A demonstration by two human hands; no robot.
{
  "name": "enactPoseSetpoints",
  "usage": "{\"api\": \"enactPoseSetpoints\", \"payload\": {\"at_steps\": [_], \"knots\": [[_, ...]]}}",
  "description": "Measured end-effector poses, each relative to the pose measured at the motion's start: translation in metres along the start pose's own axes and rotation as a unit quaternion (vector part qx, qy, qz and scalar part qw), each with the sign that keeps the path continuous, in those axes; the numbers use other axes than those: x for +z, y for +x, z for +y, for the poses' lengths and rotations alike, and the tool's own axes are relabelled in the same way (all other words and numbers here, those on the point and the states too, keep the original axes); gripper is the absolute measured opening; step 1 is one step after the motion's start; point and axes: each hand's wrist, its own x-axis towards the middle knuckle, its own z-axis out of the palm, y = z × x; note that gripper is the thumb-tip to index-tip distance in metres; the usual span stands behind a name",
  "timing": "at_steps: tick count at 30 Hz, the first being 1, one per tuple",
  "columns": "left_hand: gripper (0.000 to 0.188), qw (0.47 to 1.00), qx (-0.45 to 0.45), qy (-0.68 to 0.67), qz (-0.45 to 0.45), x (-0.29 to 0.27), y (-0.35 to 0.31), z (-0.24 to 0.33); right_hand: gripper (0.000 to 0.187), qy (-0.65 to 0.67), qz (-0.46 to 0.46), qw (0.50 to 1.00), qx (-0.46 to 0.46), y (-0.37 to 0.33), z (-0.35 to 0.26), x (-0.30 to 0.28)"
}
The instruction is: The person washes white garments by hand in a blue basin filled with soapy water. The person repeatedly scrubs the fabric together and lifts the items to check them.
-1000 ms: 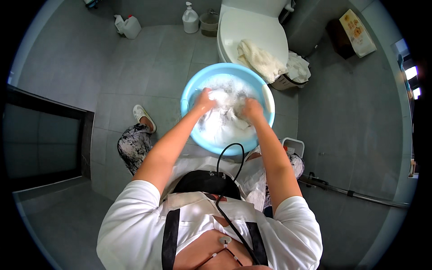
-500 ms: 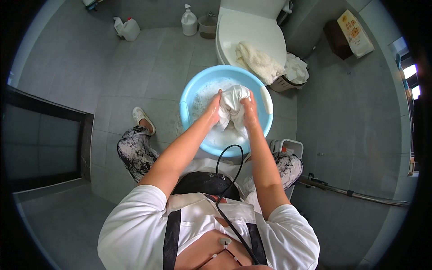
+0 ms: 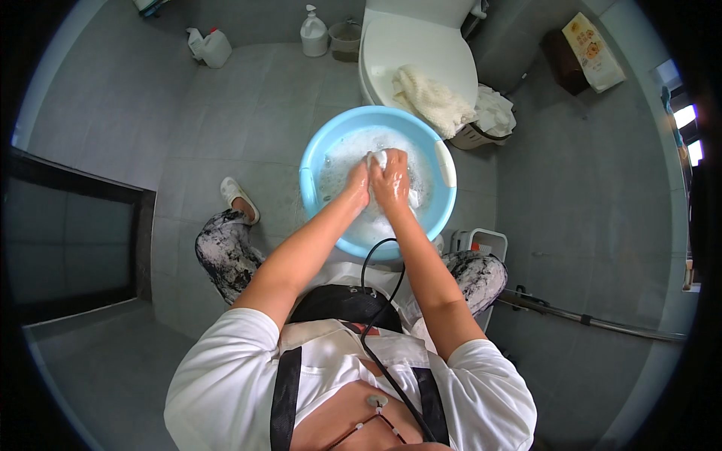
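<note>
A round light-blue basin (image 3: 310, 150) of sudsy water (image 3: 353, 146) stands on the floor in front of me. Over its middle my left hand (image 3: 359, 183) and my right hand (image 3: 390, 180) are pressed together, both closed on a white cloth (image 3: 380, 158). Only a small bunched bit of the cloth shows between the fingers; more white fabric seems to lie in the suds under my right wrist. Both hands are wet and foamy.
Beyond the basin is a white toilet (image 3: 417, 56) with a cream towel (image 3: 432, 101) on its lid. A wastebasket (image 3: 474, 137) stands beside it. A pump bottle (image 3: 314, 34), a clear bucket (image 3: 346, 41) and a white jug (image 3: 210, 48) line the back wall. A black cable (image 3: 366, 331) hangs before me.
My right hand has turned over and moved left against my left hand. The white cloth, spread between the hands before, is now bunched small and lower, mostly hidden.
</note>
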Motion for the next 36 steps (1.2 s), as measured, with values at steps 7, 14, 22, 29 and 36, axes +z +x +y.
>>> {"api": "enactPoseSetpoints", "payload": {"at_steps": [7, 14, 22, 29, 36], "knots": [[0.030, 0.974, -0.010, 0.227, -0.014, -0.004, 0.003, -0.010, 0.021, -0.033, -0.091, 0.985, 0.146, 0.018, 0.018, -0.016], [0.025, 0.874, 0.227, 0.423, -0.078, -0.031, 0.026, 0.071, 0.027, -0.126, -0.143, 0.982, -0.004, 0.043, 0.067, -0.052], [0.020, 0.436, 0.414, 0.790, -0.120, -0.052, -0.017, 0.041, 0.029, -0.245, -0.347, 0.905, 0.006, 0.023, 0.044, -0.055], [0.021, 0.373, 0.443, 0.815, -0.010, -0.078, 0.006, -0.016, 0.053, -0.283, -0.219, 0.930, -0.088, -0.022, 0.078, -0.016], [0.026, 0.466, 0.254, 0.845, -0.066, -0.071, 0.008, 0.027, 0.037, -0.236, -0.328, 0.914, 0.014, 0.004, 0.111, -0.036]]}}
